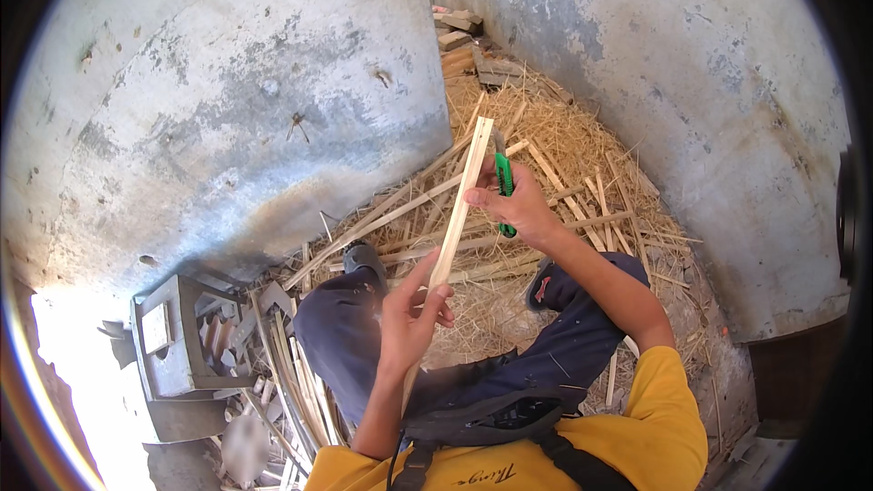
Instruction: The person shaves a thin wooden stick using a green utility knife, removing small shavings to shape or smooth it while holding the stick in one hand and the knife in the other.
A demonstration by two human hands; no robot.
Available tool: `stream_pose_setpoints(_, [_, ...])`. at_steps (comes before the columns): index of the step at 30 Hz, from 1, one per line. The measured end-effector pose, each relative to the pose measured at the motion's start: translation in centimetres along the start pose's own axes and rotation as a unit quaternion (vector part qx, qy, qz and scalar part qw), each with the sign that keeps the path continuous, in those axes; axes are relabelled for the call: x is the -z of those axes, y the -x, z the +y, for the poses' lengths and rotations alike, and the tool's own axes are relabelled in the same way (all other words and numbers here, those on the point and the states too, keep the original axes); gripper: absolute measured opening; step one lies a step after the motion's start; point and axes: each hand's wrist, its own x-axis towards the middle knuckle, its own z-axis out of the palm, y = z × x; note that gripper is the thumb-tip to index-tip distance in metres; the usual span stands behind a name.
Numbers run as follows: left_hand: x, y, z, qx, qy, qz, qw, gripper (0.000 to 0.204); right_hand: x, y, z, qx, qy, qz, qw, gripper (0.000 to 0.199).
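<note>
1 wooden strip (462, 191) slants across mid-frame; our left hand (407, 325) closes fingers on it, our right hand (520, 205) clamps a green knife (505, 177). Shavings (568, 118), upper centre, suggest much cutting done; what's left, we can't tell.

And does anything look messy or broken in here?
Yes: straw-like bits and loose wood strips lie jumbled messily ahead and to the left, and the left wall looks blotchy and worn.
</note>
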Motion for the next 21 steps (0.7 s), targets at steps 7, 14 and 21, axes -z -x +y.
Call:
stream_pose_setpoints(7, [0.1,0.1,-0.2,0.007,0.025,-0.017,1.0,0.054,-0.4,0.4,-0.8,-0.02,-0.007,-0.007,1.0,0.04])
stream_pose_setpoints(14, [-0.3,1.1,-0.2,0.001,-0.011,-0.017,1.0,0.038,-0.4,0.4,-1.0,-0.038,-0.024,-0.014,0.999,0.04])
stream_pose_setpoints(21, [1.8,2.4,-2.4,0.067,-0.039,-0.055,0.995,0.027,-0.4,0.4,-0.7,0.008,0.121,0.013,0.993,0.041])
